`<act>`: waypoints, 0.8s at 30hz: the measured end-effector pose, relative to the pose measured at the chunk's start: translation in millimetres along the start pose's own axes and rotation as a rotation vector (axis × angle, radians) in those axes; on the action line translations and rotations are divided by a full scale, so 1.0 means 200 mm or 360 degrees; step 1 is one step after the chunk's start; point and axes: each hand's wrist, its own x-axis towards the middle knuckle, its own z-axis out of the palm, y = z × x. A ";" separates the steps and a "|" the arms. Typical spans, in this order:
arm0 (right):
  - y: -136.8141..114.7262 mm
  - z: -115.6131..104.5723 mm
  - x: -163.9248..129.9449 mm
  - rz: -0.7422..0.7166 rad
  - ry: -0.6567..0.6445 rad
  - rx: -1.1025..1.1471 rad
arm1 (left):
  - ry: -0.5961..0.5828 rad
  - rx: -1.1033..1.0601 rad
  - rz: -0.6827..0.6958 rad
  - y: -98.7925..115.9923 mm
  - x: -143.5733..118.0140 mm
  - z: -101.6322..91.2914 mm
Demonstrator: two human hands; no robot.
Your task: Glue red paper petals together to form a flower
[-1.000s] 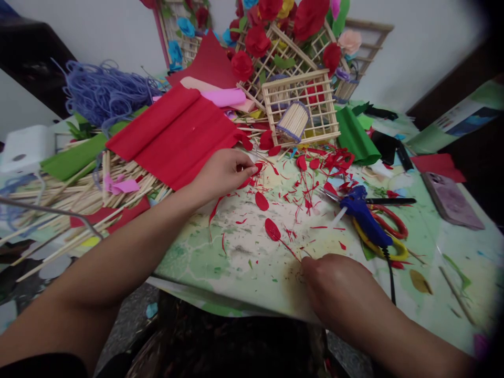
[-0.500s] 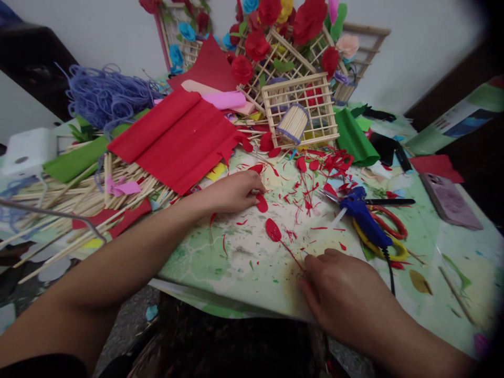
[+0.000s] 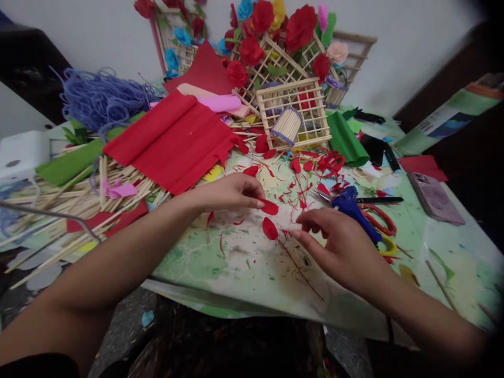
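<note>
My left hand (image 3: pixel 230 191) pinches a small red paper petal (image 3: pixel 270 208) just above the table. A second red petal (image 3: pixel 270 229) with a thin red stem lies on the table (image 3: pixel 244 268) below it. My right hand (image 3: pixel 340 247) hovers just right of that petal, fingers spread and pointing left, holding nothing that I can see. Several more red petals and paper scraps (image 3: pixel 311 168) are scattered behind both hands.
A blue glue gun (image 3: pixel 354 210) lies on red and yellow scissors (image 3: pixel 384 228) behind my right hand. Red crepe sheets (image 3: pixel 173 139), wooden sticks (image 3: pixel 79 194), a wooden lattice box (image 3: pixel 295 113), paper flowers (image 3: pixel 275 31), purple cord (image 3: pixel 100 97), a phone (image 3: pixel 435 197).
My left hand picked a red petal up and drew it toward the middle. My right hand left the stem's near end and rose toward the lying petal, fingers opening.
</note>
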 end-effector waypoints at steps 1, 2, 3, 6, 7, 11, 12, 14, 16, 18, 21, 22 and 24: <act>0.00 0.00 0.03 0.0023 0.0003 0.0037 | -0.0087 -0.0014 -0.0008 0.00 0.00 0.01; -0.01 0.00 0.05 0.0045 -0.0002 0.0056 | -0.0159 -0.0015 -0.0006 0.01 0.00 0.03; -0.01 0.01 0.07 0.0066 -0.0020 0.0061 | -0.0214 -0.0011 0.0006 0.01 0.00 0.04; -0.05 0.04 0.10 0.0089 -0.0111 0.0010 | -0.0290 0.0013 0.0097 0.02 0.00 0.06; -0.06 0.05 0.11 0.0081 -0.0141 -0.0015 | -0.0294 0.0021 0.0129 0.02 0.00 0.06; -0.09 0.07 0.10 0.0076 -0.0186 -0.0091 | -0.0269 0.0047 0.0199 0.03 -0.01 0.07; -0.09 0.07 0.10 0.0088 -0.0181 -0.0085 | -0.0266 0.0050 0.0205 0.03 -0.01 0.07; -0.09 0.09 0.09 0.0108 -0.0177 -0.0033 | -0.0278 0.0048 0.0211 0.03 -0.01 0.08; -0.09 0.11 0.08 0.0125 -0.0171 0.0026 | -0.0297 0.0036 0.0206 0.02 0.00 0.10; -0.08 0.14 0.07 0.0141 -0.0173 0.0066 | -0.0310 0.0024 0.0197 0.01 0.00 0.11; -0.05 0.17 0.06 0.0167 -0.0178 0.0119 | -0.0257 0.0033 0.0191 0.01 0.01 0.11; -0.05 0.18 0.06 0.0174 -0.0178 0.0138 | -0.0202 0.0045 0.0181 0.00 0.02 0.10; -0.04 0.19 0.06 0.0187 -0.0187 0.0157 | -0.0031 0.0061 0.0128 -0.01 0.02 0.08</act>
